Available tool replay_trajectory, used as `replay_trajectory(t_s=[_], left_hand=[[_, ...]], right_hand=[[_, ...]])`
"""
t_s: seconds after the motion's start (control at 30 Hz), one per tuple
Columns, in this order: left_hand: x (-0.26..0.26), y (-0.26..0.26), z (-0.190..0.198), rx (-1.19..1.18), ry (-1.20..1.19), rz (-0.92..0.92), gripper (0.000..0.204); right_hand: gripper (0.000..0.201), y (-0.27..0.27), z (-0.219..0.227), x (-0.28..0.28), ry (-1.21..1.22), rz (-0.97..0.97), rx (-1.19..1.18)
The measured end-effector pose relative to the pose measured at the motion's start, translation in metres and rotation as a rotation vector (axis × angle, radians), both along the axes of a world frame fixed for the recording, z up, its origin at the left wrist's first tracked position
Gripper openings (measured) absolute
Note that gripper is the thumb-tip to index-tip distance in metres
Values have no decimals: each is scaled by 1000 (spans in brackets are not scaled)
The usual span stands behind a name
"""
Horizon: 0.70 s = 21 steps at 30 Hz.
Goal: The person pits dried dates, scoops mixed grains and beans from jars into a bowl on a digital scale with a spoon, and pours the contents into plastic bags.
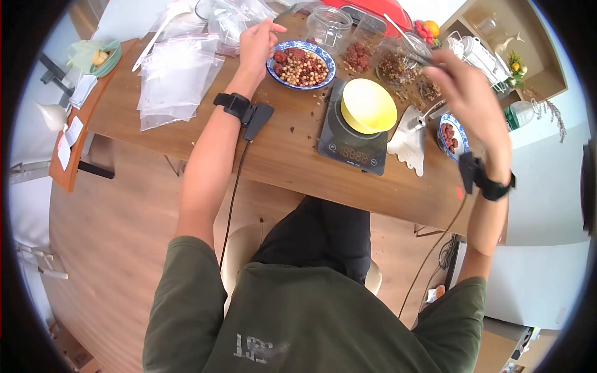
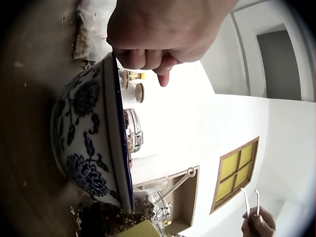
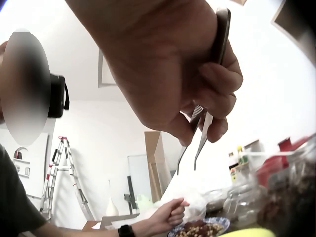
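Note:
Raised above the table's right side, my right hand grips metal tweezers; their two tips stand apart with nothing between them in the right wrist view. My left hand is beside the rim of a blue-and-white patterned bowl, fingers loosely curled, holding nothing. Mixed beans and dark red dried fruits fill that bowl. At the table's middle a yellow bowl sits on a black digital scale; no contents show in it. A smaller patterned bowl with dark red pieces lies below my right hand.
Clear plastic bags lie on the left, near a long white spoon. Glass jars stand along the back, several with beans or dried fruit. A flat pale scalloped piece lies right of the scale. Loose beans are scattered on the wooden table.

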<state>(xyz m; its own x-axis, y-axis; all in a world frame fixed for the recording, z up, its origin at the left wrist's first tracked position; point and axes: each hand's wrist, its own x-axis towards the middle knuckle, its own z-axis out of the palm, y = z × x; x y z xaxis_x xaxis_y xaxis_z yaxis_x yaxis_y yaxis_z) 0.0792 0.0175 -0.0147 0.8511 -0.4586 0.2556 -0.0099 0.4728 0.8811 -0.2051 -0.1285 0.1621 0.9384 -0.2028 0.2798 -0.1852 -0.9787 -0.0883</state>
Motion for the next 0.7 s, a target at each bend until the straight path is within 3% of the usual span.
replay_trajectory(t_s=[0.1, 0.3, 0.7], left_hand=[[-2, 0, 2, 22, 0, 11, 32], [0, 1, 2, 12, 35, 16, 31], [0, 1, 5, 17, 29, 29, 31]], right_hand=[[26, 8, -31, 52, 3, 179, -162], [27, 7, -65, 120, 109, 103, -204], [28, 7, -88, 136, 172, 115, -104]])
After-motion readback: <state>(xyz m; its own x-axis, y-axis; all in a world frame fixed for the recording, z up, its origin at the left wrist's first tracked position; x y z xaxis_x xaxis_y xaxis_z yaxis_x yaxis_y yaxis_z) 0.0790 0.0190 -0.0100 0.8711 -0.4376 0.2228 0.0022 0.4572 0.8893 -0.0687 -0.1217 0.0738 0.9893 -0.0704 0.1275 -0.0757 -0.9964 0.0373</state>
